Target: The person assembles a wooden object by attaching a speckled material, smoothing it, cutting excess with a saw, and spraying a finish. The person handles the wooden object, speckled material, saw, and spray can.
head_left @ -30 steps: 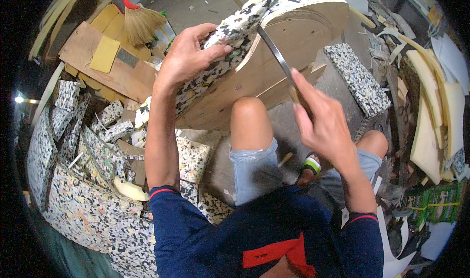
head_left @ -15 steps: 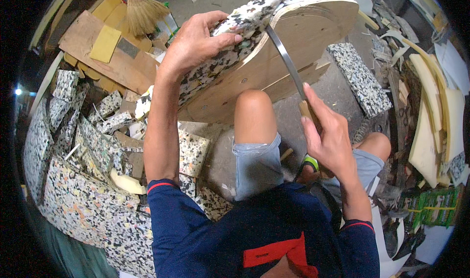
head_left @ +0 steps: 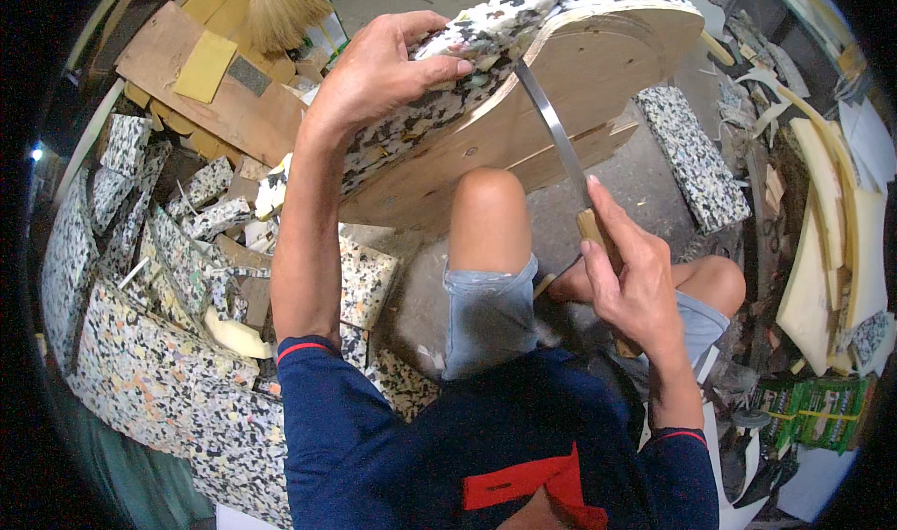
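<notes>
A curved plywood frame (head_left: 561, 119) stands in front of me with speckled black-and-white foam padding (head_left: 505, 28) along its upper edge. My left hand (head_left: 378, 77) grips that foam, thumb on the near side and fingers over the top. In my right hand (head_left: 631, 273) is a knife (head_left: 558, 130) with a long, narrow steel blade and a wooden handle. The forefinger stretches along the handle toward the blade. Its tip meets the seam between foam and plywood, just right of my left hand; whether it is sunk into the foam I cannot tell.
Speckled foam offcuts (head_left: 140, 343) are heaped on the left. A straw broom (head_left: 285, 16) and a brown board (head_left: 215, 91) lie beyond them. One foam slab (head_left: 693, 156) rests on the floor at right, near curved cream foam strips (head_left: 813, 250). My bent knee (head_left: 489, 212) is below the frame.
The frame, foam and knife sit slightly further right in the picture. The blade keeps to the same seam, its tip a little lower. My left hand stays on the foam.
</notes>
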Motion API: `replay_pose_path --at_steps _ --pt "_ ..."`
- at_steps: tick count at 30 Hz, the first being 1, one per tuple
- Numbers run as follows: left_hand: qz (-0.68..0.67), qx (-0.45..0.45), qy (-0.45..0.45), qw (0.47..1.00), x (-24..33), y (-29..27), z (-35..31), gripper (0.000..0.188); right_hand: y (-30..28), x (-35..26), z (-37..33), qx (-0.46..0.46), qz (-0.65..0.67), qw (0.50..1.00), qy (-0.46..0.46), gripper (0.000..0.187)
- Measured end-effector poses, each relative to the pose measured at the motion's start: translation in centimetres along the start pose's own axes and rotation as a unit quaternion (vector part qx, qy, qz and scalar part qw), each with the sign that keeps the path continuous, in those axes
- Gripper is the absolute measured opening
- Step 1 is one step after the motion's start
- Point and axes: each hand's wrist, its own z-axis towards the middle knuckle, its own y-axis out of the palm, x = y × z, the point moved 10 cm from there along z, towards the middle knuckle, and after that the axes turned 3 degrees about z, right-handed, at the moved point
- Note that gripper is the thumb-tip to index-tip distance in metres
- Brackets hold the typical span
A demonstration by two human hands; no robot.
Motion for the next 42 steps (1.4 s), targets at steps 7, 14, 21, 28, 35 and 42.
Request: replay_pose_path --at_steps 7,14,21,28,35,42 --pt "-0.016 0.015 0.021 1.0 0.8 0.0 0.1 0.045 1.9 1.9 5.4 -0.011 0.007 1.0 -0.002 0.058" --pt "-0.01 0.006 0.023 1.0 0.3 0.1 0.1 0.046 1.5 1.3 -0.5 -0.045 0.002 0.997 0.066 0.06" --pt "-0.016 0.005 0.002 1.0 0.5 0.2 -0.1 0.042 2.5 1.5 4.6 -0.01 0.021 1.0 0.012 0.058" --pt "-0.076 -0.008 0.018 0.997 -0.2 0.5 0.1 0.043 3.1 2.5 1.2 -0.051 0.042 0.996 0.065 0.06" --pt "0.0 0.014 0.021 1.0 0.8 0.0 -0.3 0.044 3.2 2.2 1.1 -0.06 0.061 0.993 0.076 0.059" --pt "-0.016 0.007 0.012 1.0 0.7 0.1 -0.1 0.043 4.8 3.2 3.3 -0.063 0.089 0.989 0.1 0.057"
